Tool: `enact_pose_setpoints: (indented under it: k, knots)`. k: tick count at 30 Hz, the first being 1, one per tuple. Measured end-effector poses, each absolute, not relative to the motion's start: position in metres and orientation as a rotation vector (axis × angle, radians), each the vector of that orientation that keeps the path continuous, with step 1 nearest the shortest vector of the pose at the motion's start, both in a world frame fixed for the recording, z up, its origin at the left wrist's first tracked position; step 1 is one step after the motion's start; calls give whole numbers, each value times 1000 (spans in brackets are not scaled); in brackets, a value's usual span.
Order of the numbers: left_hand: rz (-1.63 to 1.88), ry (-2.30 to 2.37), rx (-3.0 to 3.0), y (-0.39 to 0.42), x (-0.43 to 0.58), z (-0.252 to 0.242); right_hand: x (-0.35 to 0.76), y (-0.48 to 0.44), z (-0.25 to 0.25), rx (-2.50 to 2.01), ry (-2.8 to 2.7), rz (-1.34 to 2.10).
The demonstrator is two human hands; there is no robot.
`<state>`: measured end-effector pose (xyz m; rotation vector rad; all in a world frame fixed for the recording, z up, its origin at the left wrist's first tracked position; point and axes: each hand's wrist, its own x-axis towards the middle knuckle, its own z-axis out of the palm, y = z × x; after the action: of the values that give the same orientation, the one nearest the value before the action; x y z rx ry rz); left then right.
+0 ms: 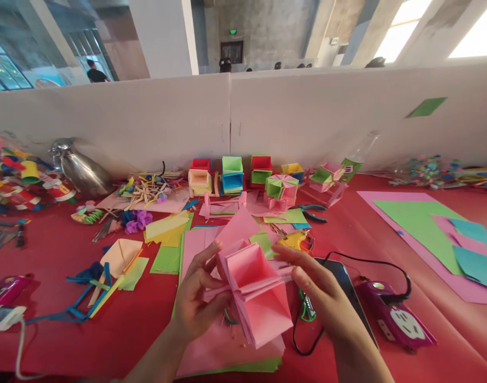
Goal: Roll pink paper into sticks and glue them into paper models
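My left hand (pixel 199 292) is closed around the left side of a pink folded-paper model (pixel 263 314), thumb in front and fingers behind. The model has two open box-like pockets, one above the other, facing me. At its right side is my right hand (pixel 319 287), fingers stretched and apart, fingertips close to a pink flap; whether they touch it I cannot tell. Beneath the model lies a stack of pink and green paper sheets (pixel 203 356). A green-handled cutter (pixel 307 307) is partly visible between the model and my right hand.
Colourful paper boxes (pixel 232 181) and a pink-green paper wheel (pixel 282 187) stand along the white partition (pixel 147 119). Pliers (pixel 313 213), a yellow glue gun (pixel 293 241), a phone (pixel 343 282) and a corded power strip (pixel 398 316) lie rightward. A metal jug (pixel 81 170) stands left.
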<state>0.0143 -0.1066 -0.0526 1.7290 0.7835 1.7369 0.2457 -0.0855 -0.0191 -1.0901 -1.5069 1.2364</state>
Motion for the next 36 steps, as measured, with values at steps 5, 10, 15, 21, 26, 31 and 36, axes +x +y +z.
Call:
enact_pose_setpoints:
  k: [5,10,15,21,26,31,36]
  knots:
    - [1693,915,1642,-104,10,-50,236,-92,-15,-1067,-1432,1488]
    - [1345,985,1566,-103,2,-42,233,-94,-14,-1092,-1454,1383]
    - [1229,1011,1527,-105,2,-36,233,-96,-15,-1156,-1478,1330]
    - [1159,979,1505,-106,3,-37,227,-102,-13,-1236,-1436,1349]
    - [1154,999,1516,-107,4,-36,222,-104,-12,-1244,-1419,1397]
    - [1176,1051,1447,-107,2,-36,227,-103,-14,-1261,-1496,1303]
    - [1152,1121,1401,-104,1,-38,229,-98,-12,-1324,-1587,1178]
